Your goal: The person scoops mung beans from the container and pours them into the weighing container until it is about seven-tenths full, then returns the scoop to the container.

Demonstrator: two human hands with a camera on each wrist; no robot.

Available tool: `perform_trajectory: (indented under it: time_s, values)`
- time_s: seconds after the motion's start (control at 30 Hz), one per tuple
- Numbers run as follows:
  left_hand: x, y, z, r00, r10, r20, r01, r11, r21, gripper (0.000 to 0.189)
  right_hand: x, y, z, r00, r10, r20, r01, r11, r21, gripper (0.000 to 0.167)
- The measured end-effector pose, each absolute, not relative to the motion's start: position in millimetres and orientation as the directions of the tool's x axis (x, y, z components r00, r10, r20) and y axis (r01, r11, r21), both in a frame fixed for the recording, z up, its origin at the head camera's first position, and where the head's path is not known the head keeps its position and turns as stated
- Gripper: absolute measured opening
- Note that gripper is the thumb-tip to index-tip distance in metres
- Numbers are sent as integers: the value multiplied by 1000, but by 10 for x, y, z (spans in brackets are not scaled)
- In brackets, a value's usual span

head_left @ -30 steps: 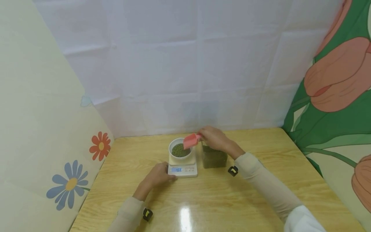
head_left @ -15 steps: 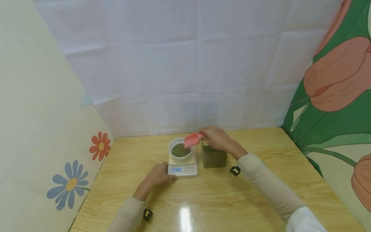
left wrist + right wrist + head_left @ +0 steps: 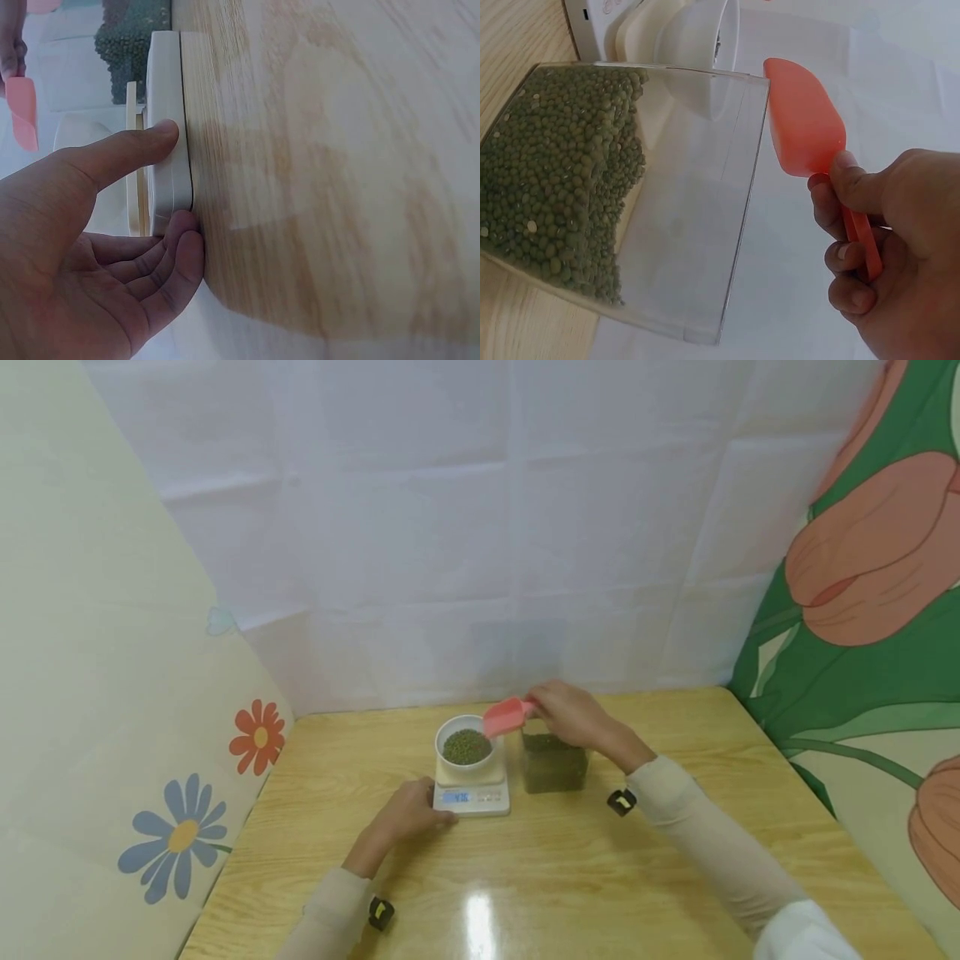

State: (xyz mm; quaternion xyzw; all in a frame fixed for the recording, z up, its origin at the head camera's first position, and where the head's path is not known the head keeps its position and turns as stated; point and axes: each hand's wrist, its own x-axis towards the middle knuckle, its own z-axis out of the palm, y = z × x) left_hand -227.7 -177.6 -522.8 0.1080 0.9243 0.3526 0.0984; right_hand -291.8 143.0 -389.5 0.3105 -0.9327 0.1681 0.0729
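A white kitchen scale (image 3: 491, 802) with a lit display stands on the table. On it sits a white bowl (image 3: 456, 724) partly filled with mung beans (image 3: 467, 747). My left hand (image 3: 411, 812) grips the scale's near left corner; in the left wrist view the thumb (image 3: 154, 142) lies along its front edge and the fingers curl at its side. My right hand (image 3: 572, 717) holds a pink scoop (image 3: 505, 717) by the handle, its blade tilted by the bowl's right rim. Whether beans lie in the scoop is hidden in the right wrist view.
A clear square container (image 3: 697, 225) with mung beans (image 3: 551, 172) stands just right of the scale, below my right hand. The wooden table (image 3: 600, 877) meets a white cloth backdrop (image 3: 405, 568) at its far edge. Flower-patterned panels flank both sides.
My right hand has drawn the scoop to the right and slightly up, from above the bowl toward its right rim. The left hand, scale and container have stayed in place.
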Motion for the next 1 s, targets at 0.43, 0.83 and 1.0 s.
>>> perform_trajectory:
  time_s: [0.43,0.83,1.0]
  values:
    - [-2277,-1783,-5218,-958,265,-109,121,719,685,48,-2861,1620,-3842,-791,-551,267,-606,763,-224,28]
    - [-2287,-1785,-5247,-957,270,-105,129,722,680,46,-2810,1797,-3810,-819,-519,243,-570,783,-247,28]
    - [-2288,-1782,-5246,-958,270,-101,133,724,677,46,-2805,1864,-3813,-811,-528,252,-579,788,-212,27]
